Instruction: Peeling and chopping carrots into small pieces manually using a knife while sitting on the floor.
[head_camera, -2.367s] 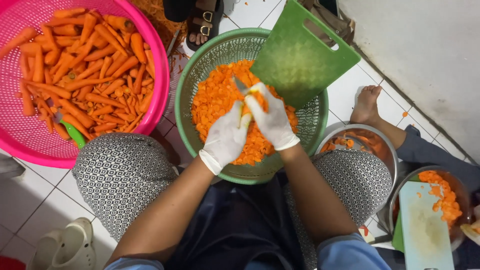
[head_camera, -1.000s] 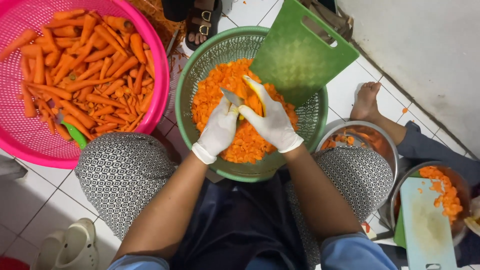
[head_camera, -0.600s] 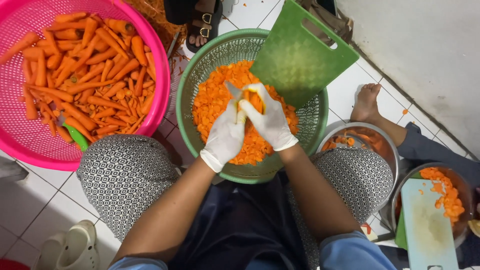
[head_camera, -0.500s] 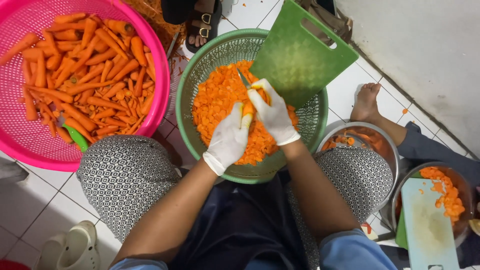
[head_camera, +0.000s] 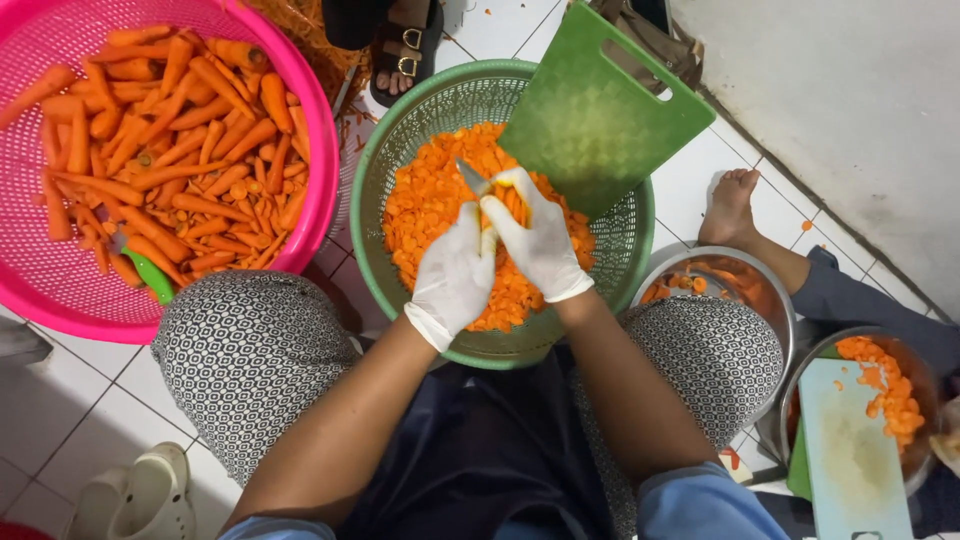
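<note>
Both my hands wear white gloves and work over a green mesh basket (head_camera: 395, 150) holding a heap of carrot slices (head_camera: 425, 215). My left hand (head_camera: 455, 280) grips a knife (head_camera: 472, 178) whose blade points up and away. My right hand (head_camera: 535, 240) is closed on a piece of carrot (head_camera: 512, 198), held against the blade. A green cutting board (head_camera: 600, 110) leans on the basket's far right rim.
A pink mesh basket (head_camera: 30, 290) of whole peeled carrots (head_camera: 170, 150) with a green peeler (head_camera: 148, 272) sits at left. Another person's bare foot (head_camera: 730, 205), metal bowls (head_camera: 735, 285) with carrot pieces and a pale cutting board (head_camera: 845, 450) lie at right. Sandalled feet (head_camera: 395, 45) stand beyond.
My hands kept slicing over the green basket, shifting slightly with each cut; the knife tip now points further up and the carrot piece is shorter.
</note>
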